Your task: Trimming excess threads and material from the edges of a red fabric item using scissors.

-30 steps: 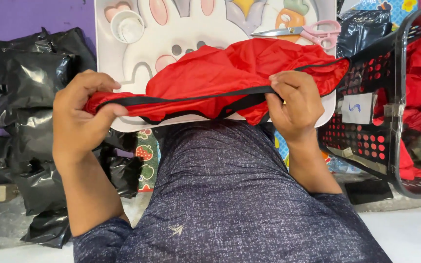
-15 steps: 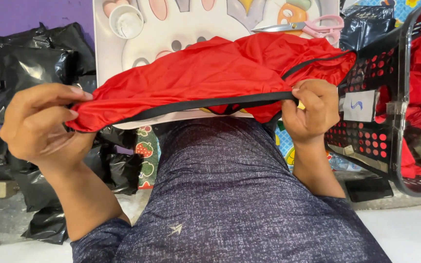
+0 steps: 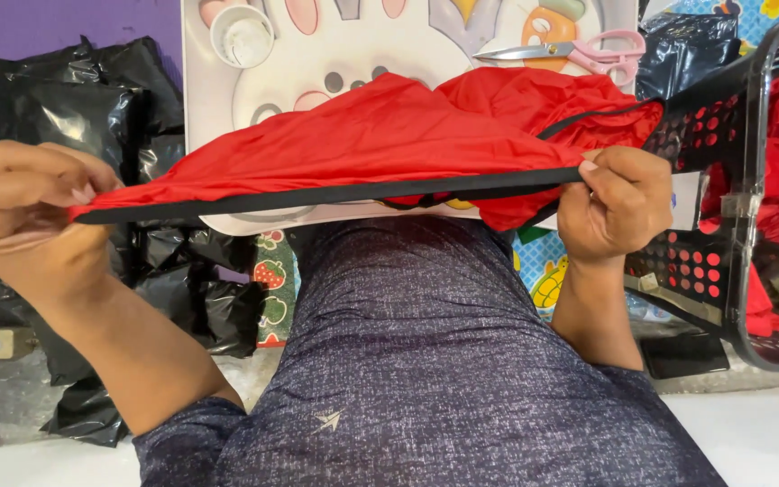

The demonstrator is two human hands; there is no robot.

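A red garment [image 3: 380, 135] with a black elastic band along its near edge is stretched out flat between my hands, over a small white table [image 3: 205, 99]. My left hand [image 3: 24, 216] pinches the left end of the black band. At the right end, my right hand [image 3: 615, 203] grips the band with its fingers curled. The cloth's far right part bunches up towards a black basket. My lap in dark speckled cloth fills the foreground below the garment.
On the white table [image 3: 205, 99] with cartoon prints stand a white cup [image 3: 241, 36] and pink-handled scissors [image 3: 579, 50]. A black perforated basket [image 3: 750, 198] with more red cloth stands at the right. Black plastic bags [image 3: 65, 99] are heaped at the left.
My hands have drawn apart, the left going further left, and the garment's black band now runs taut and straight instead of bunched between them.
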